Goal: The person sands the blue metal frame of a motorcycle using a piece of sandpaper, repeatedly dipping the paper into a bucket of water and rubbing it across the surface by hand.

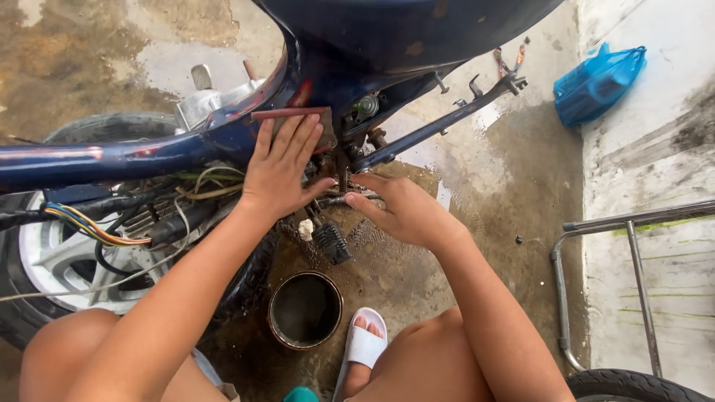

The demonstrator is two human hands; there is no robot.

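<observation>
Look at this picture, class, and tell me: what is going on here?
A person crouches beside a stripped-down blue motorbike frame on wet concrete. The left hand rests flat against the frame, while the right hand works its fingers into the greasy parts underneath. A round metal can sits on the ground below, near a footpeg. Loose coloured wires hang out.

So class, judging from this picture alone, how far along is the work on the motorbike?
Done: the blue frame is stripped, its wiring exposed. In hand: the left hand presses flat on the frame while the right hand works at the greasy parts by the footpeg. Left: bodywork is off; the round tin sits below.
</observation>
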